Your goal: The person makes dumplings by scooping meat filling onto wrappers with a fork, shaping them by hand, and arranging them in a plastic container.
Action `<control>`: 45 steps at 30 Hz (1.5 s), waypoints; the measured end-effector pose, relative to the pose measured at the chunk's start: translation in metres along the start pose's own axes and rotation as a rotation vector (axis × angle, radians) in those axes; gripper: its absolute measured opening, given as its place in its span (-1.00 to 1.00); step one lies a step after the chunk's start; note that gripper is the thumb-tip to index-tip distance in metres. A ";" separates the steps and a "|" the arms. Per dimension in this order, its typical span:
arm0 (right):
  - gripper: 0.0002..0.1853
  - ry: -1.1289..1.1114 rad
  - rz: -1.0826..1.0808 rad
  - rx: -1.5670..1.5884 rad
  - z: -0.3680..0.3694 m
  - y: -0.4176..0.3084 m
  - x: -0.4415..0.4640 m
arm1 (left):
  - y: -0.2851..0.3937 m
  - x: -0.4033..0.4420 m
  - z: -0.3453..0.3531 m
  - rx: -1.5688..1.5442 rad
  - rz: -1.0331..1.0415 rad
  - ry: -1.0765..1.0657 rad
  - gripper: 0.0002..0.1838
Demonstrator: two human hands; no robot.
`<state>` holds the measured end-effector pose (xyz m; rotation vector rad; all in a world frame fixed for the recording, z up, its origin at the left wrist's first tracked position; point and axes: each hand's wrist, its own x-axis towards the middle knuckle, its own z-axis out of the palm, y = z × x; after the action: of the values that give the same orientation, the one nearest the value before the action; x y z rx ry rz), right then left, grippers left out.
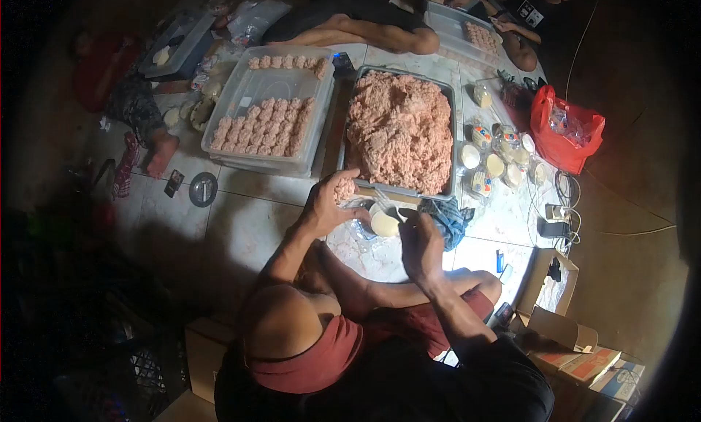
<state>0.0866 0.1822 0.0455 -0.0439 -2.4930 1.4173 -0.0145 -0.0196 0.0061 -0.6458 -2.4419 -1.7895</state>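
My left hand (328, 206) is curled around a small ball of pink minced mixture (345, 190), just off the near left corner of a grey tray (453, 130). That tray holds a large heap of the same mixture (400, 130). In my right hand (422, 248) is a fork (385, 203), its tines pointing up toward the tray. Between my hands, a round cream-coloured wrapper stack (385, 223) lies on clear plastic. A blue-grey cloth (451, 221) lies beside my right hand. Left of the tray, a clear plastic box (232, 93) holds rows of shaped pink lumps (264, 126).
A red bag (566, 130) and several packets (505, 137) are at the right, near cables (573, 196). Other people sit across and at the left, by more boxes (467, 39). A blue lighter (500, 261) and cardboard boxes (577, 356) are at the lower right.
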 end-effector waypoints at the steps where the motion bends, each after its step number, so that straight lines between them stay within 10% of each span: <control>1: -0.79 -0.082 -0.024 -0.131 -0.024 -0.028 0.007 | 0.000 -0.002 0.003 -0.008 -0.009 -0.004 -0.51; 8: -0.86 -0.145 -0.118 -0.094 -0.009 -0.028 0.011 | -0.008 -0.001 0.020 0.123 -0.190 -0.189 -0.68; 11: -0.91 -0.165 -0.157 -0.089 0.001 -0.009 0.011 | -0.039 -0.015 0.031 0.270 0.104 -0.053 -0.67; 15: -0.93 0.050 0.040 0.400 0.006 0.014 0.031 | -0.001 -0.005 0.004 0.211 -0.148 -0.153 -0.50; 21: -0.71 -0.004 -0.461 -0.459 -0.008 0.101 0.112 | 0.023 -0.004 -0.001 -0.247 -0.015 -0.201 -0.51; 25: -0.75 -0.139 -0.130 -0.528 -0.044 0.034 0.094 | 0.014 -0.002 -0.001 -0.111 -0.275 -0.322 -0.52; 28: -0.85 -0.150 -0.173 -0.249 -0.039 -0.015 0.058 | 0.009 0.003 0.004 -0.099 0.016 -0.187 -0.53; 45: -0.95 -0.138 -0.083 -0.061 -0.014 -0.038 0.017 | 0.005 0.001 0.017 0.204 0.026 -0.119 -0.64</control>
<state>0.0780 0.1767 0.0881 0.1482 -2.6154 1.3533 -0.0101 -0.0021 0.0051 -0.7806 -2.6327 -1.5063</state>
